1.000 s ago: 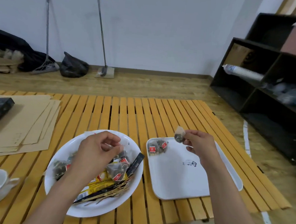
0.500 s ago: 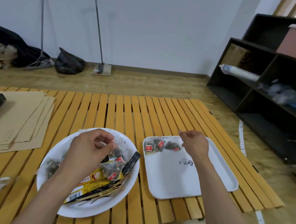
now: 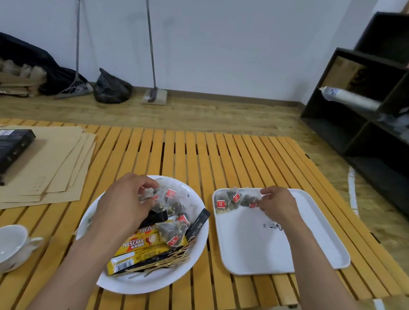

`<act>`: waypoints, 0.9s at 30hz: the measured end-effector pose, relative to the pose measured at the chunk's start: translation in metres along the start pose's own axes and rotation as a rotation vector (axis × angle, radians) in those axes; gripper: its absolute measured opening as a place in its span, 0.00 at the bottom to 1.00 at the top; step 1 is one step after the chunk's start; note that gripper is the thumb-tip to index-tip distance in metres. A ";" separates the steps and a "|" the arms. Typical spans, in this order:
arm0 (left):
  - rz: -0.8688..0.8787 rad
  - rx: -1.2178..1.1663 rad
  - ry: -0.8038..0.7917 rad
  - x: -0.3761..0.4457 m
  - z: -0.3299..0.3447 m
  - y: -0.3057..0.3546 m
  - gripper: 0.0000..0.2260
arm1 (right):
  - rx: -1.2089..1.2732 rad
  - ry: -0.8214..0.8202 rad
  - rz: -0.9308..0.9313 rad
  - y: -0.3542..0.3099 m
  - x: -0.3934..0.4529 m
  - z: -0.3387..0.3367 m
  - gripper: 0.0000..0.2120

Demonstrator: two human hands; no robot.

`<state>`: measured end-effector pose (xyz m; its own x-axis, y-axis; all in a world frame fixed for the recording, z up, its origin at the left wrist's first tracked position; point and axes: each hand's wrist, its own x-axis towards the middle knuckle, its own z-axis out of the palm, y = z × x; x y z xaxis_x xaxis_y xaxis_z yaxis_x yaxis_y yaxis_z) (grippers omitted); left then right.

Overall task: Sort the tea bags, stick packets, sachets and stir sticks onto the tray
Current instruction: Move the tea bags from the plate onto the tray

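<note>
the right hand (image 3: 276, 204) pinches the third tea bag (image 3: 249, 200) at the tray (image 3: 325, 239)'s far left corner while the left hand (image 3: 124, 202) pinches another in the bowl (image 3: 143, 283), so dangling strings might snag and drag neighbours out of line.

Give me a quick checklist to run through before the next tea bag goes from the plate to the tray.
1. Left hand has a tea bag in its grip: ok, fingers pinch one over the plate.
2. That bag is free of the others: cannot tell, it lies against the pile.
3. Right hand is free: not ok, its fingertips are on the third bag in the tray row.
4. Tray has room: ok, three bags along the far edge, the rest bare.
5. Stick packets and stir sticks moved: not ok, both are on the plate.
</note>
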<state>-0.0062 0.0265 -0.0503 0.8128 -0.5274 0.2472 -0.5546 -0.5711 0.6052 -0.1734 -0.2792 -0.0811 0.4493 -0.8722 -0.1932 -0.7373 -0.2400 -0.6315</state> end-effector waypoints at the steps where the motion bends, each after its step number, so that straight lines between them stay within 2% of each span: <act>1: -0.004 0.014 -0.011 0.000 0.000 -0.001 0.12 | -0.051 0.038 -0.017 -0.003 -0.004 -0.004 0.19; 4: 0.009 0.058 -0.023 0.001 0.001 -0.002 0.13 | -0.048 0.221 -0.185 -0.022 -0.031 -0.007 0.15; 5: 0.019 0.070 -0.021 0.001 0.002 -0.002 0.13 | 0.018 0.186 -0.265 -0.033 -0.044 -0.004 0.13; 7: 0.026 0.092 -0.025 0.001 0.003 -0.003 0.14 | 0.122 -0.093 -0.417 -0.054 -0.070 0.012 0.11; 9: 0.022 0.133 -0.041 0.001 0.004 -0.004 0.14 | -0.003 -0.315 -0.554 -0.066 -0.089 0.035 0.14; 11: 0.016 0.164 -0.047 0.000 0.005 -0.006 0.15 | -0.181 -0.300 -0.672 -0.072 -0.095 0.054 0.13; 13: 0.004 0.172 -0.041 0.000 0.005 -0.007 0.17 | -0.226 -0.258 -0.720 -0.076 -0.096 0.061 0.07; 16: -0.015 0.190 -0.027 0.000 0.006 -0.008 0.18 | -0.173 -0.191 -0.714 -0.081 -0.095 0.057 0.02; 23: -0.001 0.197 -0.049 0.001 0.019 0.000 0.08 | 0.404 -0.156 -0.499 -0.068 -0.080 0.012 0.04; 27: 0.022 0.202 0.018 0.002 0.021 0.003 0.12 | 0.452 0.054 -0.370 -0.035 -0.053 -0.029 0.03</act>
<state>-0.0102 0.0110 -0.0638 0.8024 -0.5305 0.2735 -0.5950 -0.6750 0.4362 -0.1862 -0.2368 -0.0273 0.6006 -0.7884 0.1327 -0.2423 -0.3376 -0.9096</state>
